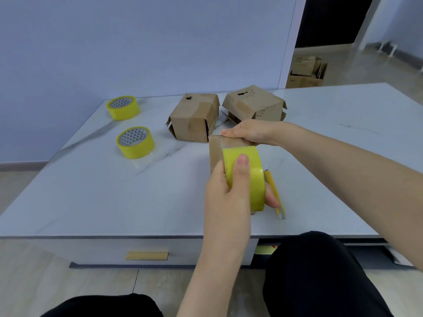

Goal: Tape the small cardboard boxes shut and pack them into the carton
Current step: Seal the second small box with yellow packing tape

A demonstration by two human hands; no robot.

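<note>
A small cardboard box [216, 152] stands on the white marble table [91, 191] in front of me. My right hand [249, 132] rests on its top far edge and holds it down. My left hand [229, 193] grips a yellow tape roll [251, 177] pressed against the box's near side, thumb on the roll's face. Two more small cardboard boxes sit behind: one [194, 117] in the middle and one [254, 104] to its right, both worn, with flaps loose at the sides.
Two spare yellow tape rolls lie on the left, one [135, 142] nearer and one [123, 107] farther back. A yellow utility knife [275, 195] lies just right of my left hand. An open carton [306, 72] with cardboard inside stands on the floor beyond the table.
</note>
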